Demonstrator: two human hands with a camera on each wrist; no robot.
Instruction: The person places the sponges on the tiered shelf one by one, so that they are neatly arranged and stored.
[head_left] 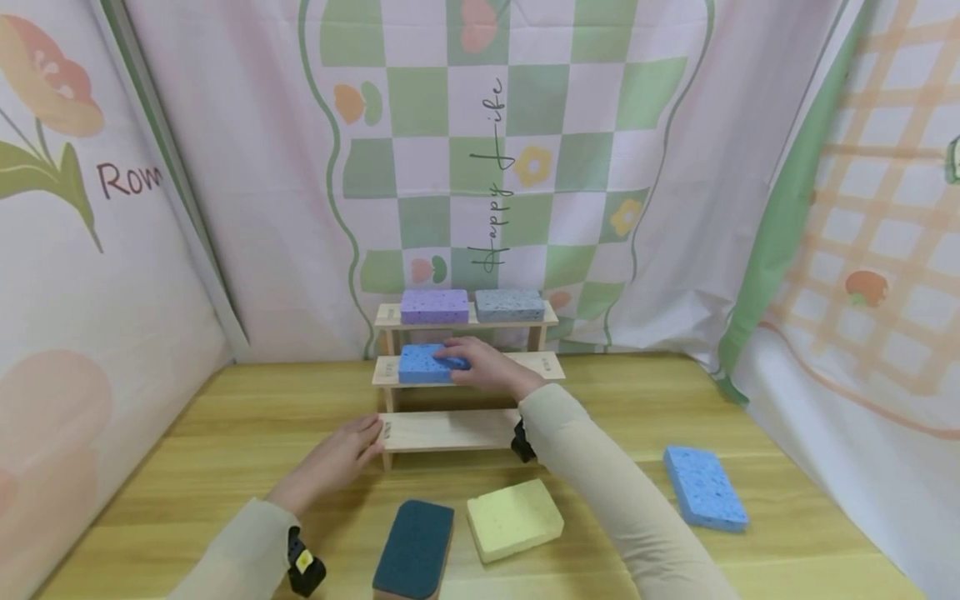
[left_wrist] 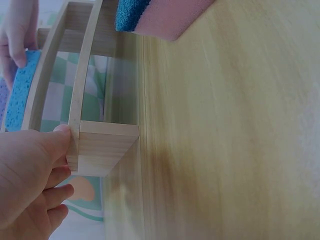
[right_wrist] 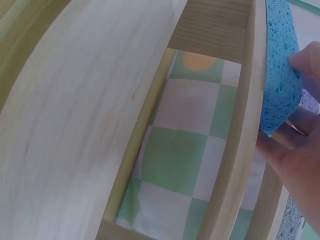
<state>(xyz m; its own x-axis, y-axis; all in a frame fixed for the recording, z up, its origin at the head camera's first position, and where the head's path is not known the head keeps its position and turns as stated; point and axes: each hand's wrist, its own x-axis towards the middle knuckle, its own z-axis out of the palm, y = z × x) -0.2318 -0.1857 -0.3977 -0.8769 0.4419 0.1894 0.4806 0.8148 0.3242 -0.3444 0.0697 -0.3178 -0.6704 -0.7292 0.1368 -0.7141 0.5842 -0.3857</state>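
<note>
A three-step wooden stand (head_left: 450,431) stands on the table against the curtain. On its middle step, toward the left end, sits a blue sponge (head_left: 420,364). My right hand (head_left: 491,368) grips this sponge from its right side; in the right wrist view the thumb lies on its face (right_wrist: 282,65) and the fingers reach around its end. My left hand (head_left: 330,462) holds the left end of the lowest step, thumb against the board's edge in the left wrist view. A purple sponge (head_left: 435,307) and a grey sponge (head_left: 510,306) lie side by side on the top step.
In front of the stand lie a yellow sponge (head_left: 516,521) and a dark green-topped sponge (head_left: 415,548). Another blue sponge (head_left: 706,488) lies at the right of the wooden table (head_left: 615,425). Printed curtains (head_left: 420,167) enclose the back and sides.
</note>
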